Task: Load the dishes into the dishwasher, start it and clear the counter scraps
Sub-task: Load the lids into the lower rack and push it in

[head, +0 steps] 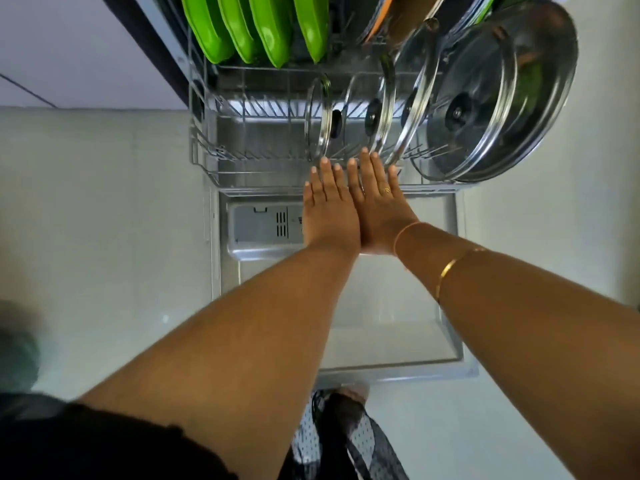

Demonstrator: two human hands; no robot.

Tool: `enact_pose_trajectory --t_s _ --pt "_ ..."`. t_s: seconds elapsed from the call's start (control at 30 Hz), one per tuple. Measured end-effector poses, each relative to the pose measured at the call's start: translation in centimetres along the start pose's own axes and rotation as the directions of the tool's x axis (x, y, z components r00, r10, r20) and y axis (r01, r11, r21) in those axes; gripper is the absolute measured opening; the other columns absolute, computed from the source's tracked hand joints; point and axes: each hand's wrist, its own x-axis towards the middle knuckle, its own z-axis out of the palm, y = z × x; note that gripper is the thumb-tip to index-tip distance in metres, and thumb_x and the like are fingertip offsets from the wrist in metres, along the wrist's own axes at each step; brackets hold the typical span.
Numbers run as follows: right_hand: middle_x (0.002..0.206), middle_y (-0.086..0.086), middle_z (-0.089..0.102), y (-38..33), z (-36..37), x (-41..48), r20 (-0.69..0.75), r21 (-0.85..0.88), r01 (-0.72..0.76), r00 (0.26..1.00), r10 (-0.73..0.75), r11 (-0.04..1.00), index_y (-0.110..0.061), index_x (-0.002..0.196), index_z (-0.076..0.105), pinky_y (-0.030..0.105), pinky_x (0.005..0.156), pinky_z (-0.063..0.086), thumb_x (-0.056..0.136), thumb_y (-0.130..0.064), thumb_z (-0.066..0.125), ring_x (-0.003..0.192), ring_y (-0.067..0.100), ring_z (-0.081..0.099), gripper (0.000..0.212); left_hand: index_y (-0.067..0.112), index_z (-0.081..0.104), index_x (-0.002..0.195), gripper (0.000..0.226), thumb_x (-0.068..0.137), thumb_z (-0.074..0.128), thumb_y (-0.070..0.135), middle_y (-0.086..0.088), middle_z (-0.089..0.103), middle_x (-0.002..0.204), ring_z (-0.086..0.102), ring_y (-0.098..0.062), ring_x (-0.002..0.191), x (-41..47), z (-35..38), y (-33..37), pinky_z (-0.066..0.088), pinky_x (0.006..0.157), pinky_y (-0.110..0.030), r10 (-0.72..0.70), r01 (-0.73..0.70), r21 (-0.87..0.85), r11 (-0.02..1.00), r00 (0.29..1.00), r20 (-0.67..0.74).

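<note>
The dishwasher's lower rack [207,157] is pulled out over the open door [388,306]. Several green plates [263,29] stand upright at its back left. Several glass lids [377,116] stand in a row at the front right, and a large glass lid [491,98] leans at the far right. My left hand [329,209] and my right hand [381,206] lie side by side, fingers straight, with their fingertips on the rack's front edge just below the glass lids. Neither hand holds anything.
The detergent compartment [263,225] shows on the inner door to the left of my hands. Pale floor tiles [104,220] spread on both sides of the door. A dark cabinet edge [149,46] runs at the upper left. My patterned clothing hangs below the door's front edge.
</note>
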Motion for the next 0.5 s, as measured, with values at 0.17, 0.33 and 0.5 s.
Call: enact_pose_trajectory --t_s 0.17,0.33,0.5 --pt "0.152 0.016 -0.028 2.4 -3.7 5.1 0.031 0.058 0.014 0.999 -0.016 0.998 -0.009 0.146 -0.023 0.045 0.112 -0.016 0.081 -0.058 0.06 0.14 0.032 -0.027 0.116 -0.001 -0.018 0.144 0.068 0.099 0.032 0.013 -0.019 -0.02 0.154 -0.011 -0.032 0.144 5.7 -3.4 -0.2 -0.003 0.117 -0.039 -0.003 0.003 0.029 1.0 1.0 -0.008" --pt "0.153 0.016 -0.026 3.9 -6.1 9.2 -0.001 0.07 0.003 1.0 -0.002 0.998 -0.008 0.147 -0.02 0.044 0.114 -0.012 0.082 -0.052 0.061 0.141 0.03 -0.025 0.112 -0.001 -0.017 0.144 0.069 0.099 0.033 0.015 -0.019 -0.021 0.153 -0.012 -0.031 0.144 10.3 -5.4 -0.4 -0.003 0.117 -0.039 0.01 -0.009 0.071 0.997 1.0 -0.009" --pt "0.154 0.016 -0.024 5.0 -7.9 13.0 -0.059 0.011 -0.053 0.997 0.054 0.999 -0.011 0.147 -0.02 0.043 0.114 -0.009 0.087 -0.038 0.06 0.142 0.03 -0.021 0.104 0.0 -0.014 0.146 0.075 0.097 0.041 0.013 -0.018 -0.016 0.155 -0.008 -0.031 0.145 14.3 -7.5 -1.1 0.001 0.118 -0.038 0.026 -0.02 0.099 0.995 0.998 -0.058"
